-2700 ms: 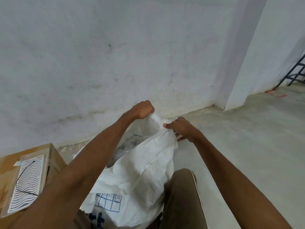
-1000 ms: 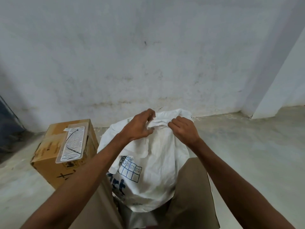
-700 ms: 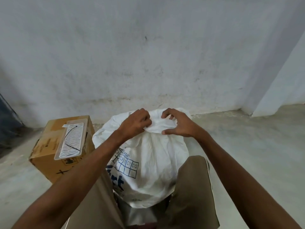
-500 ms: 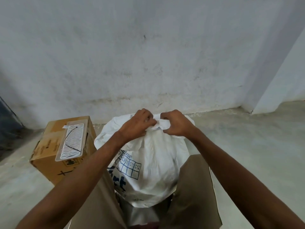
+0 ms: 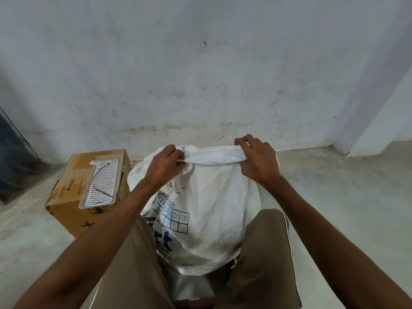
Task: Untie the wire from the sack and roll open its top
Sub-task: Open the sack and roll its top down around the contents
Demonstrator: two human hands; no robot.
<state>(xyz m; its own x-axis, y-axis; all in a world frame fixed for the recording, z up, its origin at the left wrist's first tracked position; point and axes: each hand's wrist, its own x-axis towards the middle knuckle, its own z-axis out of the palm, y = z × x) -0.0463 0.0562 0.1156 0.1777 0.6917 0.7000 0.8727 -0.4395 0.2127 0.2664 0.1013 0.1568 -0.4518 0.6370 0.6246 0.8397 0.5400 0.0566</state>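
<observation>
Both hands are closed on the top edge of the sack [image 5: 207, 210], which stands upright between the person's knees [image 5: 265, 253]. Left hand [image 5: 163, 167] pinches one end of the rolled rim [image 5: 214, 156] with thumb and curled fingers; right hand [image 5: 256, 159] grips the other end, fingers hooked over the fold and thumb beneath. Half a second ago the two hands sat almost touching at the middle of the mouth, bunching the fabric; now they have drawn well apart, and the cloth between them is stretched into a flat, even cuff. That suggests one turn of the roll has just been smoothed out along the near side of the mouth (the far side is hidden behind the cuff, so how far round it goes I cannot tell).

No tie shows around the neck of the sack, so the untying looks done. A thin dark wire [image 5: 98, 181] lies on the wavy-patterned tray [image 5: 107, 192] on top of the cardboard box [image 5: 66, 204], just left of the sack; it may well be the one taken off, though nothing here proves it.

What remains, by my reading, is another turn or two of the rim. Beyond the sack, bare concrete floor [image 5: 334, 186] runs to a stained white wall [image 5: 200, 74].
</observation>
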